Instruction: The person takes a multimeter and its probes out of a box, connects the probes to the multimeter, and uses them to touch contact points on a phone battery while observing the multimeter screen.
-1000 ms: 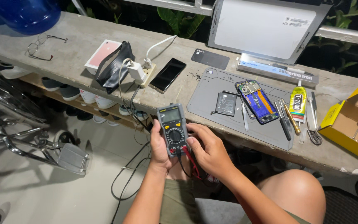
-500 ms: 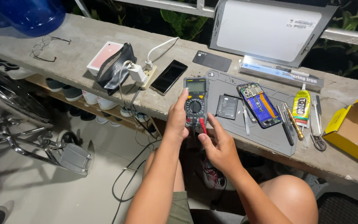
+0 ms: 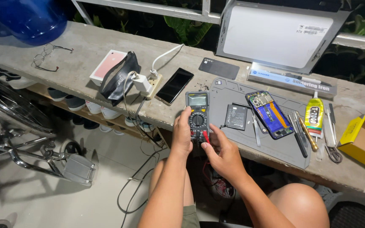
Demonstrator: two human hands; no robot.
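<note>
Grey slab-shaped plastic multimeter (image 3: 198, 114), black round dial, gripped by left hand (image 3: 182, 134); red probe plug (image 3: 206, 137) pinched by right hand (image 3: 224, 154) fingers, on rough concrete ledge (image 3: 81, 63).

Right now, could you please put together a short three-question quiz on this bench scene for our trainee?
1. True or false: the left hand holds the multimeter at the bench edge.
2. What do the right hand fingers pinch at the meter's foot? A) a red probe plug B) tweezers C) a glue tube
3. Which item lies on the grey mat between the meter and the opened phone?

Key: 1 true; 2 A; 3 the flat black battery.
</note>
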